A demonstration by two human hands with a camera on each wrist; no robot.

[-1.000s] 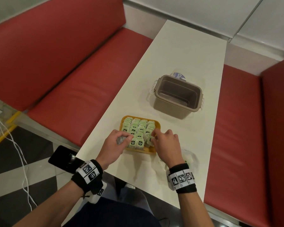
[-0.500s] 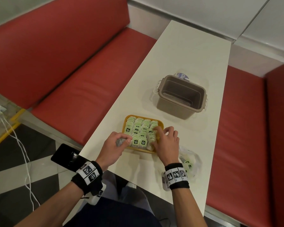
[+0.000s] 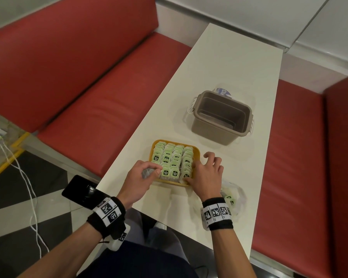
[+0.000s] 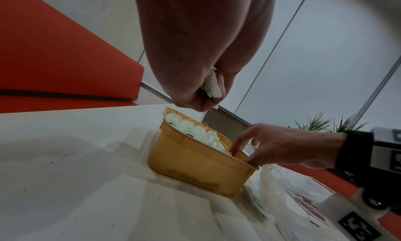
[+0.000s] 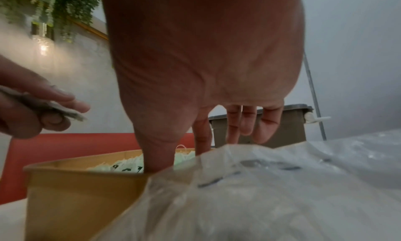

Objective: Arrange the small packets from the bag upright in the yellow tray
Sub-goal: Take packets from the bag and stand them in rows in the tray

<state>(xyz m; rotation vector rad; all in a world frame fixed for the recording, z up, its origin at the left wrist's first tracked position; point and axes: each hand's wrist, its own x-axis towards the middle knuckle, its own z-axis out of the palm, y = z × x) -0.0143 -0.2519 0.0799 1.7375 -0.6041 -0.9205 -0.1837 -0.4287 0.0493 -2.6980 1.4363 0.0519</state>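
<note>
The yellow tray [image 3: 196, 155] sits near the table's front edge, filled with rows of upright pale green packets [image 3: 174, 157]. My left hand [image 3: 143, 177] hovers at the tray's near left corner and holds a small bunch of packets [image 4: 212, 86] in its curled fingers. My right hand [image 3: 206, 173] is at the tray's right side, fingers spread. Its thumb [image 5: 158, 159] and forefinger reach down among the packets of the right-hand row, while the other fingers stay straight above the rim. The clear plastic bag [image 3: 232, 197] with a few packets lies behind my right wrist.
A taupe plastic bin [image 3: 221, 117], empty, stands beyond the tray, with a clear item bearing a blue label [image 3: 222, 91] behind it. Red bench seats [image 3: 109, 109] flank the narrow white table [image 3: 229, 63]. A phone [image 3: 78, 190] lies at the left front corner.
My right hand has slid from the tray's near edge to its right side and spread its fingers over the right row. The left hand has stayed put with its packets.
</note>
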